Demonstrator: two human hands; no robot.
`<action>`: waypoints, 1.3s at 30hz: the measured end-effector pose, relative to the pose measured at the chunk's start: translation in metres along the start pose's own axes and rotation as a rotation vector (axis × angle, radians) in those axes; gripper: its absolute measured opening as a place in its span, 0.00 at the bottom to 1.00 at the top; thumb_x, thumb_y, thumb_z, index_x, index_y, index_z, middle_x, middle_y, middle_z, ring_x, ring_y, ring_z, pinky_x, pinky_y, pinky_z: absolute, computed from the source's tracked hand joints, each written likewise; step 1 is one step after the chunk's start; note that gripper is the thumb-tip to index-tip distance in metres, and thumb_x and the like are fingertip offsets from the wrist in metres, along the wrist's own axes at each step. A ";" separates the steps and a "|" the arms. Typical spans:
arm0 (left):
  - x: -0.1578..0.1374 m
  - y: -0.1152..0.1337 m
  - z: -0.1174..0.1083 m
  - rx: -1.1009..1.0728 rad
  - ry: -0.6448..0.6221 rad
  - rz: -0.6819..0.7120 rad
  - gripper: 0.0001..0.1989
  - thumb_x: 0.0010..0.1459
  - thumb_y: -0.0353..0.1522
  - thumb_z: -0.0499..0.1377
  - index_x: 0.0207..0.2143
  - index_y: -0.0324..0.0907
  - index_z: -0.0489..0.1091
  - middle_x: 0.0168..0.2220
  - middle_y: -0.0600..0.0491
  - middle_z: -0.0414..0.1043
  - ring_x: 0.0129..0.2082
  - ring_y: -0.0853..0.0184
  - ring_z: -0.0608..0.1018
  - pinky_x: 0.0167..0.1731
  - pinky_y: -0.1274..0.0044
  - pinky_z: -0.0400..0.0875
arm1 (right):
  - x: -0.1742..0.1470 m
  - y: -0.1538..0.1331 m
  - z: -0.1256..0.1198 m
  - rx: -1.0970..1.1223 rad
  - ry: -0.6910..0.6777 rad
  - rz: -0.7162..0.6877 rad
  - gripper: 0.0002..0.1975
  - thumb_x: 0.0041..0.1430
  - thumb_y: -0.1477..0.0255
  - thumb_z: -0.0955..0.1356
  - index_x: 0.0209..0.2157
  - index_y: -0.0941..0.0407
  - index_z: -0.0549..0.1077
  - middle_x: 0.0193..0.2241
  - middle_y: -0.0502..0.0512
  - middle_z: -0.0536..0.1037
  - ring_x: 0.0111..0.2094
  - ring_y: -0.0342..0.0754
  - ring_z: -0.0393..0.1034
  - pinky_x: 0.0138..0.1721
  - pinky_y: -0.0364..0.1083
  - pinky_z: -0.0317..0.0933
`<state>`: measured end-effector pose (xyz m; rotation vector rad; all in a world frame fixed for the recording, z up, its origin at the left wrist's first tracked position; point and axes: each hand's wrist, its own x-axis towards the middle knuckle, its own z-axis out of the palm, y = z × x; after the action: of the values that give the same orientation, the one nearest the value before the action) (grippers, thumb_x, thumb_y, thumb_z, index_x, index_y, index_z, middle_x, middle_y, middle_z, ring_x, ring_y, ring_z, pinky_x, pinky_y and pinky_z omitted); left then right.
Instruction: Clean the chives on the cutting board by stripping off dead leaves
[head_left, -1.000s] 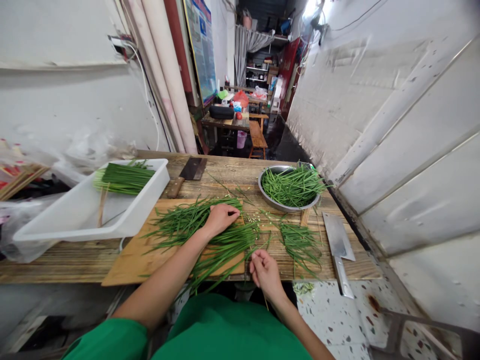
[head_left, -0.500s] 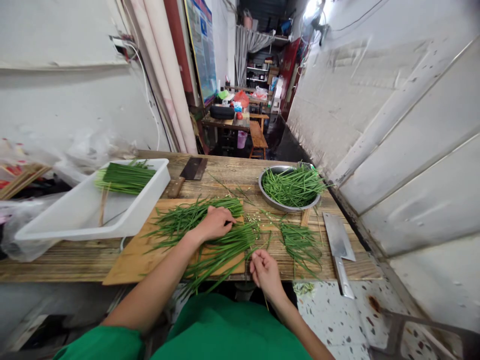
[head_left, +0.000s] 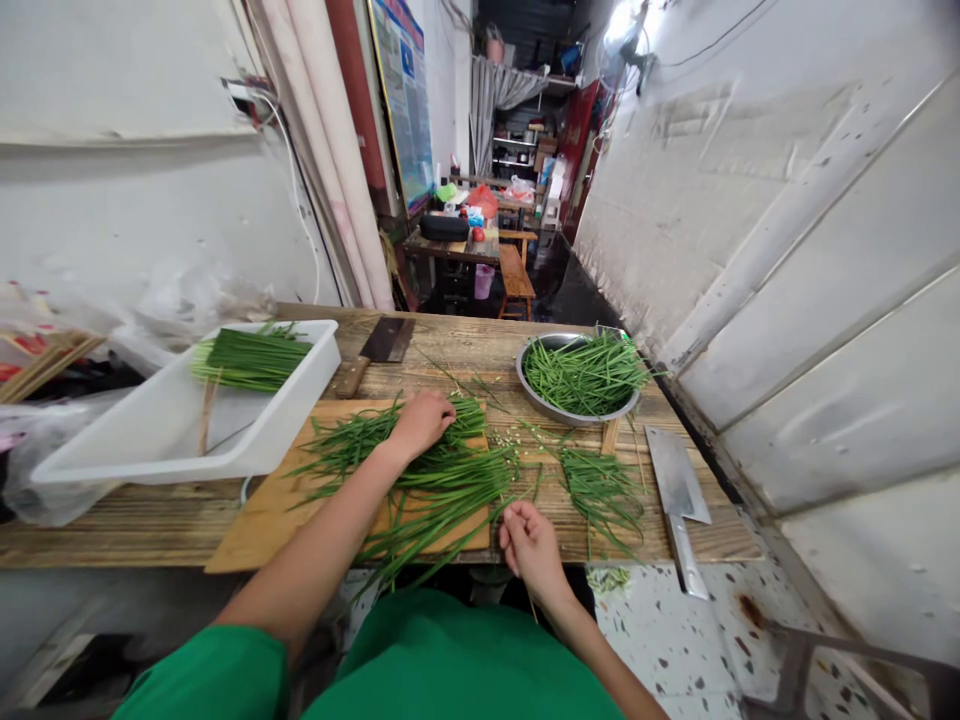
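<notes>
Long green garlic chives lie in two loose piles, an upper pile (head_left: 352, 437) and a lower pile (head_left: 442, 505), on a wooden cutting board (head_left: 259, 525). My left hand (head_left: 421, 422) reaches over the upper pile, its fingers curled and pinched on chives near their cut ends. Close to the table's front edge, my right hand (head_left: 531, 545) is closed, thumb against fingers. A thin pale stick shows just below that hand, and it appears pinched in it. To its right, a smaller bunch of chives (head_left: 598, 490) rests on the bare table.
A metal bowl (head_left: 551, 408) heaped with chives stands at the back right. One cleaver (head_left: 679, 480) lies at the right, another dark cleaver (head_left: 386, 340) behind the board. A white plastic tray (head_left: 150, 465) with more chives is at the left. Skewers and clippings are scattered about.
My left hand has moved slightly up and away from me, from between the two piles onto the upper one. My right hand has stayed in place.
</notes>
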<state>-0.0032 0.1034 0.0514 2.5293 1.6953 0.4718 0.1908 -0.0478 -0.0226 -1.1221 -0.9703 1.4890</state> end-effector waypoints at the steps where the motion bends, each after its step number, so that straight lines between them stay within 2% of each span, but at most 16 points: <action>1: 0.001 -0.001 0.002 0.019 -0.015 -0.008 0.05 0.49 0.31 0.58 0.27 0.43 0.74 0.32 0.49 0.72 0.38 0.60 0.70 0.39 0.71 0.59 | 0.000 0.000 0.000 -0.001 -0.001 0.000 0.18 0.51 0.55 0.64 0.25 0.56 0.60 0.13 0.41 0.64 0.05 0.32 0.47 0.06 0.34 0.35; 8: 0.002 -0.006 0.008 0.023 -0.025 -0.018 0.06 0.48 0.32 0.59 0.30 0.44 0.74 0.34 0.50 0.72 0.39 0.61 0.70 0.38 0.73 0.59 | -0.001 -0.003 0.001 -0.012 0.001 -0.008 0.18 0.50 0.54 0.64 0.24 0.56 0.60 0.13 0.41 0.64 0.06 0.32 0.46 0.06 0.34 0.35; 14: -0.001 -0.003 0.005 -0.019 0.053 0.024 0.10 0.53 0.34 0.53 0.31 0.43 0.74 0.35 0.50 0.74 0.38 0.61 0.72 0.40 0.72 0.59 | -0.001 -0.007 0.002 -0.017 0.002 0.000 0.19 0.49 0.53 0.64 0.24 0.56 0.60 0.12 0.41 0.64 0.05 0.32 0.46 0.06 0.34 0.35; 20: -0.002 0.002 0.001 -0.038 0.017 0.028 0.13 0.55 0.34 0.50 0.31 0.42 0.74 0.32 0.49 0.75 0.34 0.62 0.74 0.36 0.75 0.62 | 0.000 -0.004 0.001 0.006 -0.005 0.003 0.19 0.50 0.54 0.64 0.24 0.56 0.60 0.12 0.41 0.64 0.05 0.32 0.46 0.06 0.34 0.35; 24: -0.004 0.010 -0.002 -0.159 0.046 0.030 0.13 0.55 0.36 0.51 0.35 0.43 0.74 0.35 0.51 0.75 0.35 0.64 0.74 0.36 0.76 0.63 | 0.000 0.000 0.000 0.015 -0.005 0.005 0.18 0.51 0.55 0.64 0.25 0.56 0.60 0.13 0.40 0.64 0.05 0.32 0.46 0.06 0.34 0.35; 28: -0.006 0.017 -0.001 -0.346 -0.040 0.013 0.13 0.54 0.36 0.51 0.32 0.42 0.74 0.31 0.54 0.76 0.30 0.68 0.74 0.32 0.79 0.63 | 0.001 0.001 -0.001 0.017 -0.003 0.004 0.18 0.51 0.55 0.64 0.25 0.56 0.60 0.13 0.40 0.64 0.05 0.32 0.47 0.06 0.34 0.35; 32: -0.009 0.021 0.004 -0.428 -0.148 0.011 0.13 0.53 0.35 0.51 0.25 0.40 0.74 0.25 0.55 0.75 0.25 0.70 0.73 0.28 0.81 0.61 | 0.000 0.001 -0.001 0.018 -0.006 -0.003 0.18 0.51 0.55 0.64 0.25 0.56 0.60 0.13 0.40 0.64 0.05 0.31 0.46 0.06 0.34 0.35; 39: -0.011 0.023 0.006 -0.429 -0.139 0.011 0.14 0.52 0.35 0.51 0.24 0.40 0.73 0.23 0.55 0.73 0.23 0.71 0.71 0.25 0.81 0.59 | 0.000 0.000 -0.001 0.005 -0.007 -0.009 0.17 0.52 0.56 0.63 0.25 0.56 0.60 0.13 0.40 0.64 0.05 0.32 0.46 0.06 0.34 0.35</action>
<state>0.0154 0.0850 0.0488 2.2068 1.3591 0.5736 0.1917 -0.0479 -0.0230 -1.1075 -0.9748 1.4884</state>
